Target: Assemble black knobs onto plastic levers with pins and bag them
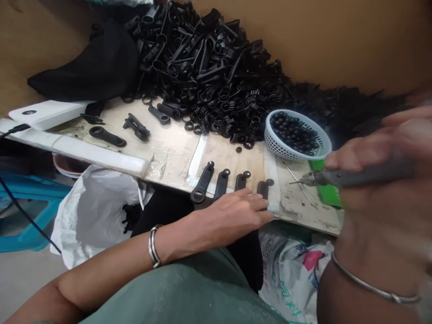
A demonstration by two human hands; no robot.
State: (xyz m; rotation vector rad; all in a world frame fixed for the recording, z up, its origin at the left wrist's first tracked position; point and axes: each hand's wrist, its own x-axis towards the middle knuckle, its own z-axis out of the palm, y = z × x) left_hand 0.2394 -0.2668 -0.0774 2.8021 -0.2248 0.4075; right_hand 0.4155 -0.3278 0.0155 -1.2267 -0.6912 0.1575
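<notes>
Four short black plastic arms with small balls at their upper ends lie in a row along the table's near edge, the leftmost arm (pixel 203 182) fully in sight. My left hand (pixel 236 213) reaches across the lower ends of the others. Its fingers lie closed over the rightmost arm (pixel 263 190), whose lower end is hidden. In my right hand (pixel 381 144), blurred, is a grey handheld rotary tool (pixel 351 177) with a metal chuck and a thin bit pointing left. The bit is apart from the arms.
A pale blue basket (pixel 270 135) holds black balls (pixel 295 132). Behind it rises a heap of black plastic parts (pixel 209 67). A thin metal rod (pixel 297 180) and green packet (pixel 329 193) lie right. White sacks (pixel 91 216) stand below, near a blue stool (pixel 27 229).
</notes>
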